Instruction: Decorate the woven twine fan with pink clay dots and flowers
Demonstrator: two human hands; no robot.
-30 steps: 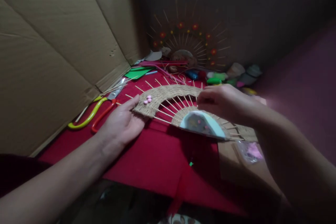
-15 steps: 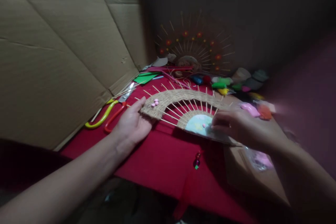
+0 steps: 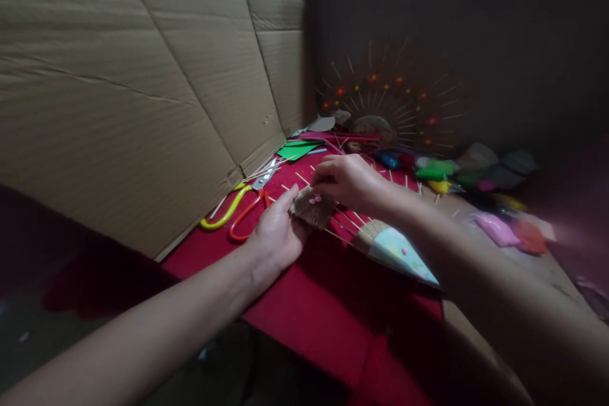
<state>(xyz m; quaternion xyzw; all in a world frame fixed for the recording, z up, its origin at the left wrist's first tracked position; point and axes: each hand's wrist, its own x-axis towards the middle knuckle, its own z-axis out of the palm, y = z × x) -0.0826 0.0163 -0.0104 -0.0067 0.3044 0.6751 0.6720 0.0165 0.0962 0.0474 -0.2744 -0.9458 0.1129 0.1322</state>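
A woven fan with thin wooden sticks lies tilted over the red cloth. My left hand grips its left end, thumb on top and fingers beneath. Small pink pieces sit on the woven band near that thumb. Over the band, just beside those pieces, is my right hand with its fingers pinched together; what they hold, if anything, is hidden. The fan's light blue centre bears one pink piece, and my right forearm covers much of the fan's right side.
Scissors with yellow and red handles lie left of the fan, by a tall cardboard panel. Green paper is behind. Pink clay and other coloured packets lie right. A flowered fan stands at the back.
My right hand has moved left from the fan's blue centre to the pink pieces at its left end. The view has shifted, so things appear further right. My left hand still holds the fan.
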